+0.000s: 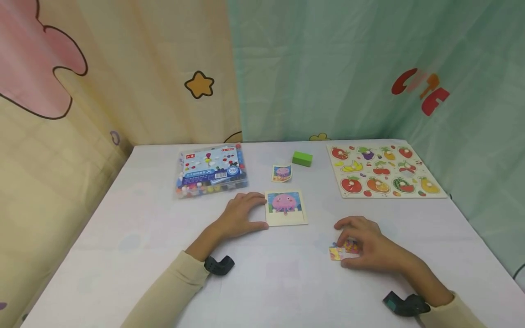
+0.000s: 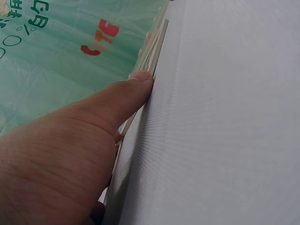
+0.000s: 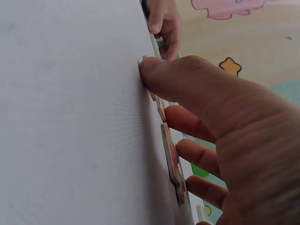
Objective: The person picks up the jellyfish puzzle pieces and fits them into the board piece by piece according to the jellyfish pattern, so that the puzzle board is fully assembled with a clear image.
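Only the head view takes in the whole white table (image 1: 287, 282). At centre frame the left hand (image 1: 239, 216) grips the left edge of a square cream puzzle board with a pink octopus picture (image 1: 285, 207), thumb and fingers curled round its side. In the lower right the right hand (image 1: 365, 246) curls over a few small colourful puzzle pieces (image 1: 342, 251) lying flat on the table.

The left wrist view shows the board (image 2: 157, 51) only edge-on, with the thumb (image 2: 126, 96) pressed to its rim. The right wrist view shows the pieces (image 3: 171, 159) edge-on, pinched between thumb and fingers.

In the upper left of the table lies a clear plastic box of small coloured beads (image 1: 211, 171), closed. Further right lie a loose octopus card (image 1: 281, 173), a green block (image 1: 302, 158) and a wooden fruit puzzle board (image 1: 383, 171) with its fruit shapes seated.
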### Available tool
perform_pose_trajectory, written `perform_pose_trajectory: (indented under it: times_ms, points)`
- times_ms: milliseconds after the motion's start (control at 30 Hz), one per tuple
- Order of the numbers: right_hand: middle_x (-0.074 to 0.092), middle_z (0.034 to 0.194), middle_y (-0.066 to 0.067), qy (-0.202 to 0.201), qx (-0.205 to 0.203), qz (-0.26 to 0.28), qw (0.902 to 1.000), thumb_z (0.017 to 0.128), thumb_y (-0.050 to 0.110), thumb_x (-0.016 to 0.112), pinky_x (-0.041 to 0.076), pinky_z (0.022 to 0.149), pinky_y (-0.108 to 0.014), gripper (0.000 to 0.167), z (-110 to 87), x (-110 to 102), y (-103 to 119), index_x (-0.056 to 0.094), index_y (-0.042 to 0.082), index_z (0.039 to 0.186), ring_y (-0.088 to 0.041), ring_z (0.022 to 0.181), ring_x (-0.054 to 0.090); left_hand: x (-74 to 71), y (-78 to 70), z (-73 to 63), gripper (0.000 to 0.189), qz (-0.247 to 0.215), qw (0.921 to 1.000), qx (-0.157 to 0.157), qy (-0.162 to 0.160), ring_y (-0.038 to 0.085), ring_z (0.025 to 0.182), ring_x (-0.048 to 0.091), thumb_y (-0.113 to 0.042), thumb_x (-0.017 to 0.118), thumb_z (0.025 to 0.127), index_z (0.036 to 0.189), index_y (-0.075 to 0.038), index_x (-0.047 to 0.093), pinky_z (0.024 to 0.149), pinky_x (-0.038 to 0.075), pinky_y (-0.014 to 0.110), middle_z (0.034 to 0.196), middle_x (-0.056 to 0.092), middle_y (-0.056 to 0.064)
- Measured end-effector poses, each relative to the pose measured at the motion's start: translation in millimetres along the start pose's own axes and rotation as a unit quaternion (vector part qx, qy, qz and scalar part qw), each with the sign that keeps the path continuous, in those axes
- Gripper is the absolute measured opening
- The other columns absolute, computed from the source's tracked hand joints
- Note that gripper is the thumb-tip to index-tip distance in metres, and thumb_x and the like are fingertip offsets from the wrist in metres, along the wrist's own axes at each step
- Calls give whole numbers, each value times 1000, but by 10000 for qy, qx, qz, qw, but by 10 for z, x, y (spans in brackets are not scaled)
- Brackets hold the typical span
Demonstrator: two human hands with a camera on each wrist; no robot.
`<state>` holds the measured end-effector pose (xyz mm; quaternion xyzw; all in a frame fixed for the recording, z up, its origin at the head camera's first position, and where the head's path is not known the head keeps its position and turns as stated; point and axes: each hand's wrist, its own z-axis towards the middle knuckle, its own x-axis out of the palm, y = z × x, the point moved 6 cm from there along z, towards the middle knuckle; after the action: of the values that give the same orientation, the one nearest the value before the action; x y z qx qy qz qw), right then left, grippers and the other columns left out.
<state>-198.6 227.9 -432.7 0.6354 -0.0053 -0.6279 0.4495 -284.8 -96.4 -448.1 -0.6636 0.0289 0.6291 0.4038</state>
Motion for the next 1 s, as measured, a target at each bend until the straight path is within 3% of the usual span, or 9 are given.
perform_pose_trajectory:
  times_ms: [133, 567, 833, 1000]
  points:
    - [57, 127, 7, -49, -65, -30, 10000, 71, 27, 93, 25, 92, -54, 38, 13, 9, 19, 63, 40, 91, -17, 119, 44, -4, 10, 3, 71, 40, 10000, -22, 29, 27, 133, 41, -52, 77, 86, 143, -15, 56, 102, 36, 51, 151, 47, 1]
    - [58, 123, 11, 37, 45, 10, 10000, 72, 20, 92, 26, 93, -54, 40, 31, 47, 5, 62, 39, 91, -14, 118, 45, 1, 13, -19, 71, 5, 10000, -6, 30, 27, 133, 40, -53, 77, 86, 143, -15, 56, 101, 36, 51, 151, 48, 2]
    - [60, 118, 14, 98, -248, -69, 9996, 74, 16, 89, 20, 98, -59, 38, 147, -1, 86, 63, 37, 93, -14, 116, 49, -23, -8, -16, 72, 7, 10000, -17, 34, 28, 135, 39, -52, 77, 86, 143, -14, 56, 102, 35, 52, 152, 47, 3]
    - [61, 117, 15, 73, -360, -117, 9993, 78, 14, 87, 35, 100, -50, 37, 300, -67, 130, 64, 34, 98, -11, 114, 52, -12, 5, 0, 73, 13, 10000, -25, 77, 27, 136, 38, -54, 76, 86, 144, -16, 55, 103, 35, 50, 153, 46, 2]
